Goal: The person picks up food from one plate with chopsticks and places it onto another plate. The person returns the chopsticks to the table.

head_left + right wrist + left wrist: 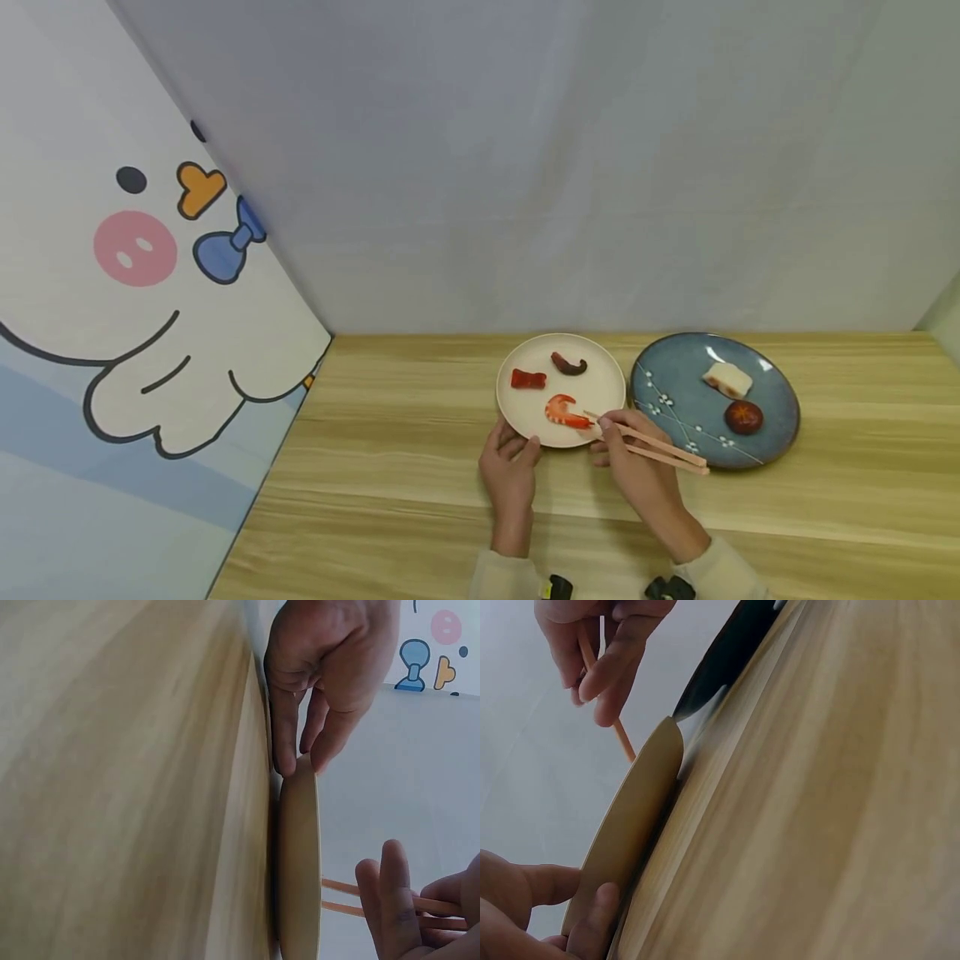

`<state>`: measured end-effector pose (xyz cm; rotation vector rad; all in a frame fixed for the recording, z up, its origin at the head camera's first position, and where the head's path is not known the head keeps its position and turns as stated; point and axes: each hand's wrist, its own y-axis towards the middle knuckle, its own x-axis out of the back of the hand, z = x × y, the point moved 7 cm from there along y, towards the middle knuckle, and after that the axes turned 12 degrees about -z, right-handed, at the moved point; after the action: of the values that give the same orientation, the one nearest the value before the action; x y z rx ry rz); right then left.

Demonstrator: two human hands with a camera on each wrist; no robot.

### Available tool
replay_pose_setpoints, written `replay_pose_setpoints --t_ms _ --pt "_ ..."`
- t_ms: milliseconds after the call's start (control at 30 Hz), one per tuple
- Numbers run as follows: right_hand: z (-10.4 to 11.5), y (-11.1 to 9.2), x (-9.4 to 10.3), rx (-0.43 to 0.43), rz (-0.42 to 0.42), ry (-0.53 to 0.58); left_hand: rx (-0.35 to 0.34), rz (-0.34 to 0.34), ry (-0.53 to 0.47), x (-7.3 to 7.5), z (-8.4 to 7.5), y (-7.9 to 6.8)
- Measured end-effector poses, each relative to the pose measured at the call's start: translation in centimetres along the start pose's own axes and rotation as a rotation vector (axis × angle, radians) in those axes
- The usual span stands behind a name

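Note:
My left hand point(510, 471) pinches the near-left rim of a cream plate point(517, 417), thumb on top and fingers beneath, as the right wrist view also shows. With my right hand point(641, 467) I hold a pair of wooden chopsticks point(667, 452), their tips at the tail end of an orange-red shrimp point(564, 410) on that plate. Whether the tips grip the shrimp I cannot tell. Also on the cream plate lie a dark red rectangular piece point(528, 379) and a dark curled piece resembling a tentacle point(568, 365).
Right of the cream plate stands a larger blue plate point(675, 417) with white blossom decoration. On it sit a whitish block with browned patches point(727, 380) and a brown mushroom cap point(743, 417). A pale curtain point(562, 167) closes off the wooden table point(390, 467) behind; a cartoon-printed panel point(60, 275) flanks the left.

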<state>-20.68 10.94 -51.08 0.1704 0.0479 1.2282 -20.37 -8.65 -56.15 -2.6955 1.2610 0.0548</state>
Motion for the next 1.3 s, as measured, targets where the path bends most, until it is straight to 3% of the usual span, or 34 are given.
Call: replay_pose_setpoints --t_ms 233,500,1000,1300 --pt "-0.3 0.4 -1.2 -0.119 0.059 0.043 -0.019 -0.008 0.001 0.1 0.0 -0.1" --pt "-0.8 0.9 -1.9 -0.178 0.047 0.03 -0.008 -0.011 0.007 0.1 0.1 -0.2" --pt "-1.1 1.4 -2.3 -0.133 0.032 0.015 -0.01 -0.009 0.003 -0.1 0.1 0.0" --pt "-0.7 1.4 -2.3 -0.031 0.017 0.004 -0.011 -0.003 0.003 -0.1 0.0 0.1"
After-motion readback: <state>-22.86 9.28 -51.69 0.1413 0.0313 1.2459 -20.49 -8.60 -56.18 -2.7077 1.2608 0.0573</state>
